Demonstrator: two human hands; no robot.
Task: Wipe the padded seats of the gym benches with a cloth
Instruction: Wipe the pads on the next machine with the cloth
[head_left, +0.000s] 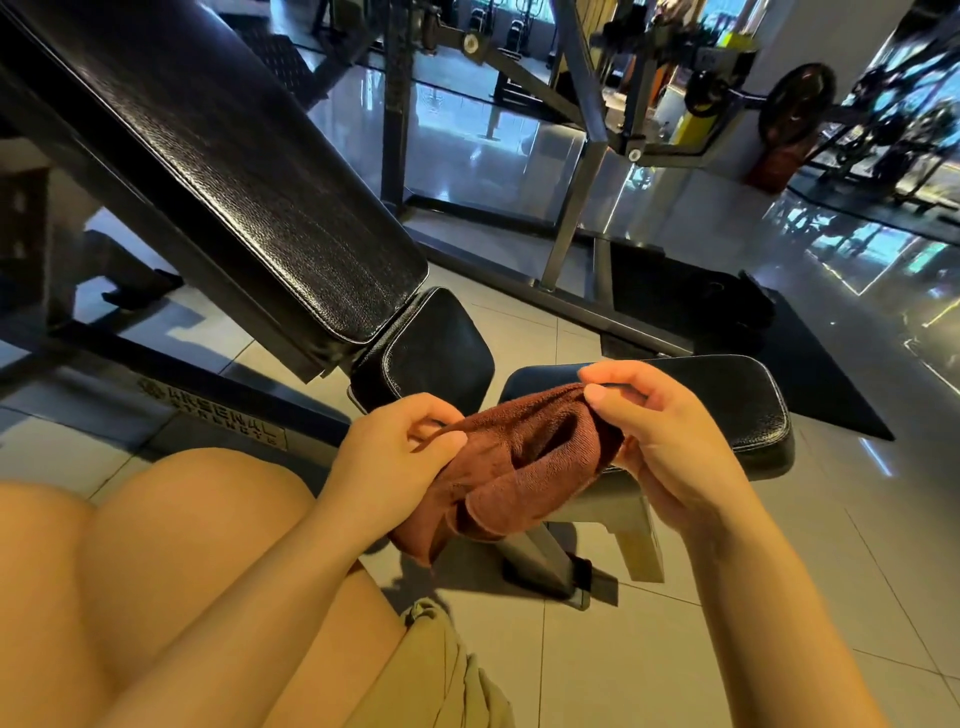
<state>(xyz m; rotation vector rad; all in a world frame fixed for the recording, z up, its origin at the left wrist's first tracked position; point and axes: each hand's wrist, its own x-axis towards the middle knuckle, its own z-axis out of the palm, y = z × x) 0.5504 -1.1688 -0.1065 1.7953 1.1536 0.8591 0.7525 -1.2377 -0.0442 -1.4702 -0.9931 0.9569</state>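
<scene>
Rust-brown terry cloth (524, 457), bunched, held in the air just above black padded seat (727, 405) on pale metal legs. Pinched by left hand (395, 457) at one edge, by right hand (660, 431) at the other. Beside: inclined black backrest pad (234, 171), small seat pad (436, 348), tiled floor (675, 649).

Head view, downward, seemingly close

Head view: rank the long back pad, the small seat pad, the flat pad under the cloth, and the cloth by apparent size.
1. Long back pad, though it is nearest the camera.
2. Flat pad, partly hidden.
3. Brown cloth and small seat pad: too alike to rank.
</scene>
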